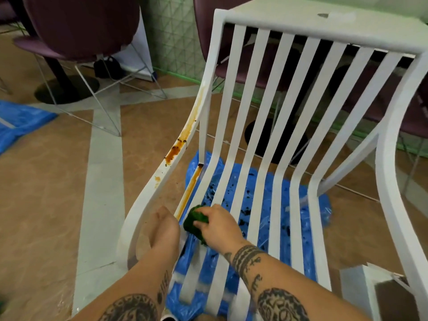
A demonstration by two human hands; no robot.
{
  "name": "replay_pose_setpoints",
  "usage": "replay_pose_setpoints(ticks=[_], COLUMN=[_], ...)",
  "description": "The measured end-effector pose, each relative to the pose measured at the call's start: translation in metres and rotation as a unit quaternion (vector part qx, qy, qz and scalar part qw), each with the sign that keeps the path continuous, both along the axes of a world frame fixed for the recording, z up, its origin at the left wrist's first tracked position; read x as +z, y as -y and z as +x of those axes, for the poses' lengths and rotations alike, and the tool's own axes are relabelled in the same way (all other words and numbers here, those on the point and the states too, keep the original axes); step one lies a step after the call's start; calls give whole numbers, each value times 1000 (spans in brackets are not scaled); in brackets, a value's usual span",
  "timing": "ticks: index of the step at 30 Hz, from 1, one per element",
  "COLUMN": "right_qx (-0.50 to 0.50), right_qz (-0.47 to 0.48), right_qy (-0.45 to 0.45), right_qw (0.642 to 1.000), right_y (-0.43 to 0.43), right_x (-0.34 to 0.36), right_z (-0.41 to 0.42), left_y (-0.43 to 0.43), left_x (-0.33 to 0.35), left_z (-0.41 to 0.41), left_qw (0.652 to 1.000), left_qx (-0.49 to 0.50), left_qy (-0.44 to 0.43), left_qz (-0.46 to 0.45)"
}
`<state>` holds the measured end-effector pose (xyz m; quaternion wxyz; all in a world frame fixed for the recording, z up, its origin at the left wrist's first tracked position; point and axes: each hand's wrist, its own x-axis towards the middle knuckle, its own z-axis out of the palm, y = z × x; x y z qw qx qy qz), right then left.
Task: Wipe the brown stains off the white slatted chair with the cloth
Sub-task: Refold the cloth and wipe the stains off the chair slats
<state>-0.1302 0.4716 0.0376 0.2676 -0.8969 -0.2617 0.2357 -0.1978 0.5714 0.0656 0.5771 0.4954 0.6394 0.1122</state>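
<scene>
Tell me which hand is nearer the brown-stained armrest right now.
Left. The left hand lies right beside the lower end of the armrest, below the stains. The right hand is farther inboard over the seat slats, gripping the green cloth.

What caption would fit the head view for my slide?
Right hand grips a green cloth on the white slatted chair; left hand rests on its frame beside brown stains.

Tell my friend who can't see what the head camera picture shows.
A right hand grips a green cloth against the seat of a white slatted chair, while the left hand rests at the seat's edge. Brown stains run down the chair's side, and a blue plastic sheet lies underneath.
</scene>
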Motion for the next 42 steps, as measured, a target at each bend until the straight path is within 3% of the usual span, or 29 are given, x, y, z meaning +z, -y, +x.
replay_pose_setpoints(ticks=[5, 15, 20, 23, 29, 35, 40, 42], right_qx=[65, -89, -70, -14, -8, 26, 71, 83], right_qz=[-31, -9, -11, -55, -52, -27, -29, -30], right_qy=[44, 145, 192, 163, 116, 74, 59, 50], right_qw=[996, 985, 979, 985, 992, 997, 995, 995], right_y=[-19, -51, -67, -69, -62, -50, -38, -33], right_x=[-28, -16, -12, -32, -53, -53, -46, -42], right_z=[22, 154, 202, 209, 192, 140, 84, 60], left_y=[-10, -21, -11, -11, -20, -21, -25, -21], left_x=[-19, -53, -70, -78, -82, -73, -63, -54], left_z=[39, 80, 76, 78, 84, 81, 64, 55], left_qw=[997, 981, 968, 962, 953, 974, 996, 996], left_qx=[26, -91, -160, -192, -256, -194, 24, 33], left_qy=[-5, -36, -71, -67, -69, -5, 57, 55], left_qz=[73, 167, 183, 183, 145, 120, 62, 55])
